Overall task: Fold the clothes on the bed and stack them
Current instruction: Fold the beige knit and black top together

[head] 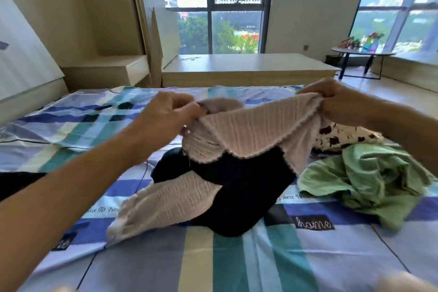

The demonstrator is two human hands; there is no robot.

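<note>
Left hand and right hand fingers pinch pink ribbed garment edge, held above black garment. From it: bedsheet print "home" at 4 o'clock, green garment at 3.

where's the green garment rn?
Head view, right side: the green garment lies crumpled on the bed, right of the black garment, nearer than the spotted cloth.

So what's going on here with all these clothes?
A person is sorting clothes on the bed. The left hand and right hand pinch the pink top by its upper edge, holding it up above a black garment. A green garment and a spotted garment lie crumpled to the right, not yet folded.
</note>
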